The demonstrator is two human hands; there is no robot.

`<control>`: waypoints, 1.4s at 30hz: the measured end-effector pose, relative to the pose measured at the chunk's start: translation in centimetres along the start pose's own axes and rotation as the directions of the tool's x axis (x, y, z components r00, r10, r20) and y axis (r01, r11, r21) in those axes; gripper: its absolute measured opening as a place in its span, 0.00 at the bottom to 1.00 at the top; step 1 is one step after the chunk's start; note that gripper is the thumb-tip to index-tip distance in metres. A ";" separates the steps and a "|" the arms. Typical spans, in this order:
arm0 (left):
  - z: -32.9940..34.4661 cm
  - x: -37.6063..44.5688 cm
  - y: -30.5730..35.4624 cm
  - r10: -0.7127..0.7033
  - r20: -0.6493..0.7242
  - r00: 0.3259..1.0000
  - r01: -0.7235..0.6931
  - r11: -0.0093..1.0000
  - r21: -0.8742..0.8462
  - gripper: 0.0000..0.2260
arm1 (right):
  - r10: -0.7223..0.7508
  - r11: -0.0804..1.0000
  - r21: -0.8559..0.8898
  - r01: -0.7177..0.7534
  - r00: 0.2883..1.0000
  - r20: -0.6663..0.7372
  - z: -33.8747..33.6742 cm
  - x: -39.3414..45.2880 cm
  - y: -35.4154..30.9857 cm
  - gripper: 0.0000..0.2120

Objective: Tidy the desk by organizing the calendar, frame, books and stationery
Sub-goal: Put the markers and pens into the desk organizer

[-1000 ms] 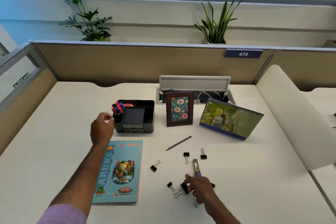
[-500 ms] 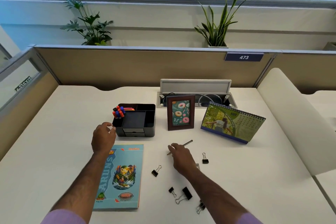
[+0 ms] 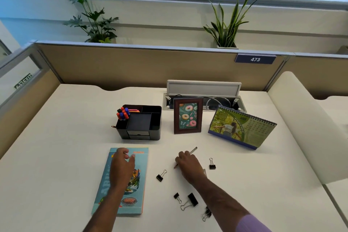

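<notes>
My right hand [image 3: 189, 166] grips a pencil [image 3: 193, 150] on the desk, its two ends showing on either side of my fingers. My left hand [image 3: 123, 164] rests with spread fingers on the top of a light blue book [image 3: 140, 190] lying flat. Behind them stand a black desk organizer [image 3: 140, 124] with markers [image 3: 123, 113], a brown picture frame [image 3: 188, 115] and a green desk calendar [image 3: 243, 128]. Several black binder clips lie loose, one binder clip [image 3: 212, 164] to the right of my right hand, another binder clip [image 3: 161, 176] between my hands.
A white desk [image 3: 56, 137] is bounded by tan partition walls. An open cable box [image 3: 204, 88] sits behind the frame. A cream divider [image 3: 305, 128] runs along the right. More clips [image 3: 190, 200] lie near the front edge.
My left hand came back from beside the organizer onto the book. My right hand left the clips, moved forward to the pencil and closed round it.
</notes>
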State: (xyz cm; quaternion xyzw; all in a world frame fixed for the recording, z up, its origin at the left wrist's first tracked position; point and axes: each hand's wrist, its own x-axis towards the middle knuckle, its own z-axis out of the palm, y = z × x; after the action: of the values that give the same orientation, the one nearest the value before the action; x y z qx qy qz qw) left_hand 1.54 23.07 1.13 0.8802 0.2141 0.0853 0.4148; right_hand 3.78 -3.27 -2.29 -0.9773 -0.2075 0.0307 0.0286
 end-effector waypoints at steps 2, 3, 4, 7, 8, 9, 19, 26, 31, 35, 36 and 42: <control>0.8 -1.2 0.7 0.014 0.034 0.999 -0.013 1.000 -0.028 0.08 | -0.001 0.998 0.056 0.004 0.998 -0.055 -0.3 -0.3 -0.2 0.14; 1.2 -1.8 1.2 0.034 0.054 0.998 -0.032 0.998 -0.050 0.07 | 0.009 0.994 0.113 0.002 0.995 -0.097 -0.8 -0.4 -0.5 0.15; 1.5 -2.3 1.7 0.065 0.078 0.995 -0.058 0.995 -0.085 0.07 | 0.028 0.984 0.177 -0.001 0.988 -0.149 -1.3 -0.4 -0.9 0.15; 2.0 -3.8 3.8 0.171 0.161 0.972 -0.136 0.968 -0.209 0.08 | 0.118 0.941 0.339 -0.014 0.951 -0.287 -4.1 -0.9 -2.5 0.10; 1.9 -4.4 4.5 0.214 0.181 0.960 -0.169 0.957 -0.238 0.09 | 0.143 0.927 0.376 -0.012 0.935 -0.324 -5.2 -1.3 -3.0 0.08; 1.8 -4.9 5.4 0.260 0.194 0.946 -0.207 0.944 -0.256 0.10 | 0.168 0.912 0.409 -0.010 0.921 -0.351 -6.1 -1.6 -3.5 0.08; 0.7 -5.9 8.8 0.484 0.074 0.872 -0.448 0.851 -0.274 0.05 | 0.232 0.809 0.586 0.049 0.889 -0.395 -8.2 -4.0 -5.4 0.10; -4.4 0.5 8.3 0.431 -0.164 0.887 -0.453 0.881 -0.134 0.06 | 0.290 0.800 0.597 -0.059 0.910 -0.298 -5.0 -7.2 -4.2 0.15; -7.2 5.5 7.1 0.388 -0.309 0.868 -0.405 0.914 0.012 0.06 | 0.342 0.815 0.560 -0.152 0.906 -0.251 -2.5 -9.6 -2.9 0.16; -7.0 7.9 5.7 0.381 -0.289 0.878 -0.364 0.925 0.111 0.07 | 0.451 0.791 0.532 -0.302 0.876 -0.172 -0.7 -10.4 -1.6 0.16; -6.7 8.3 5.4 0.374 -0.269 0.887 -0.352 0.927 0.127 0.06 | 0.478 0.781 0.521 -0.344 0.867 -0.145 -0.5 -10.5 -1.3 0.15; -4.7 9.6 3.9 0.325 -0.162 0.932 -0.283 0.930 0.234 0.05 | 0.577 0.741 0.437 -0.509 0.817 -0.026 0.5 -11.0 0.4 0.21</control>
State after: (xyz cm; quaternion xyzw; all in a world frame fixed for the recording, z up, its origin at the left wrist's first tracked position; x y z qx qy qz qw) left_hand 9.80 28.44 6.84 0.9282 0.1223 0.2131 0.2794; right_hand -6.17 -8.07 -2.31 -0.9657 0.1012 0.0023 0.2393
